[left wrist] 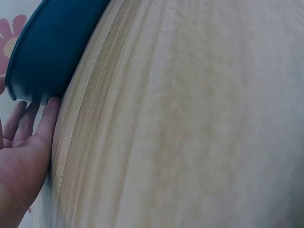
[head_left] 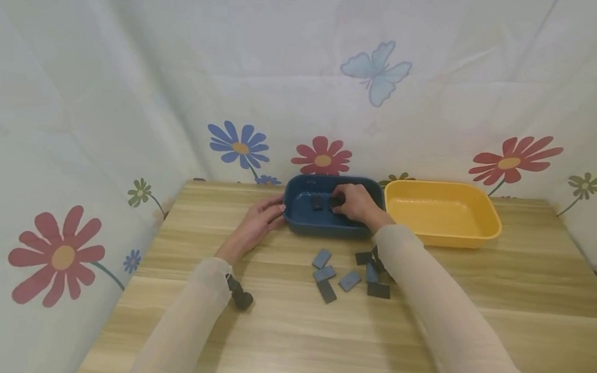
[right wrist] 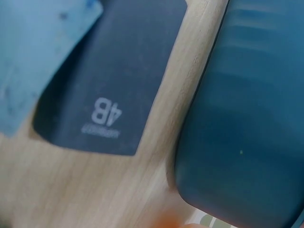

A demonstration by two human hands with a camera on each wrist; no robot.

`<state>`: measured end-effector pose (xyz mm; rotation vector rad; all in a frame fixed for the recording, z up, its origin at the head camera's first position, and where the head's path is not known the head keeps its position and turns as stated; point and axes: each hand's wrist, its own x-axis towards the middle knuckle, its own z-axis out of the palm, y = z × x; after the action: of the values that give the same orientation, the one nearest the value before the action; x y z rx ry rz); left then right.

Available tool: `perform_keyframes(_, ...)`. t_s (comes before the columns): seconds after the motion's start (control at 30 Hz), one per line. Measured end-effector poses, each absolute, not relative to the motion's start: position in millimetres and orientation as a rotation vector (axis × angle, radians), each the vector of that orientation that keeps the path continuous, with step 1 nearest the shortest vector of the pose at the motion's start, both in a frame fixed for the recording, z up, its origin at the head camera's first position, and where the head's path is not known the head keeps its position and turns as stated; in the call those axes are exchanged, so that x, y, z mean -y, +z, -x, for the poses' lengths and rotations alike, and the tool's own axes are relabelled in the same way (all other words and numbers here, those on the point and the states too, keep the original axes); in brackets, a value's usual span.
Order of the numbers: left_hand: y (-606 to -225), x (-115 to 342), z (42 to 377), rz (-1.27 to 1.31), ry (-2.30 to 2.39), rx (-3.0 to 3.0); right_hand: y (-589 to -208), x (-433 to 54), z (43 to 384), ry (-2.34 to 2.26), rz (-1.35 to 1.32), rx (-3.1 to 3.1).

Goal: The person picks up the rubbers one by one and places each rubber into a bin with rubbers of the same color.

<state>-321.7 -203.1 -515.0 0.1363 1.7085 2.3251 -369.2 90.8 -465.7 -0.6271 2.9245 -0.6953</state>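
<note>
A dark blue plastic bin (head_left: 329,230) stands at the back of the table. Inside it, my right hand (head_left: 358,203) pinches a black eraser (head_left: 337,201) over the bin floor. Another black eraser (head_left: 317,202) lies just left of those fingertips. My left hand (head_left: 256,224) touches the bin's left end with extended fingers, which the left wrist view shows under the rim of the blue bin (left wrist: 52,52). In the right wrist view, a black eraser (right wrist: 128,71) printed 4B lies on the table beside the bin, partly covered by a blue-grey eraser (right wrist: 38,57).
Against the blue bin's right side stands a yellow bin (head_left: 440,241). Several loose erasers, blue-grey (head_left: 350,281) and black (head_left: 327,291), lie on the wooden table (head_left: 285,339) in front of the blue bin. Behind hangs a flowered curtain (head_left: 285,90).
</note>
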Motion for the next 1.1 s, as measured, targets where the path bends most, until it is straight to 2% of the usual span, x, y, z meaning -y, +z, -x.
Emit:
perform_keyframes(0.6, -514, 202, 320, -0.103, 2.328, -1.723, -464, -93, 372, -0.708, 0.690, -2.863)
perform_keyframes(1.1, -514, 201, 320, -0.103, 2.330, -1.695, -419, -107, 350, -0.720, 0.794, -2.769)
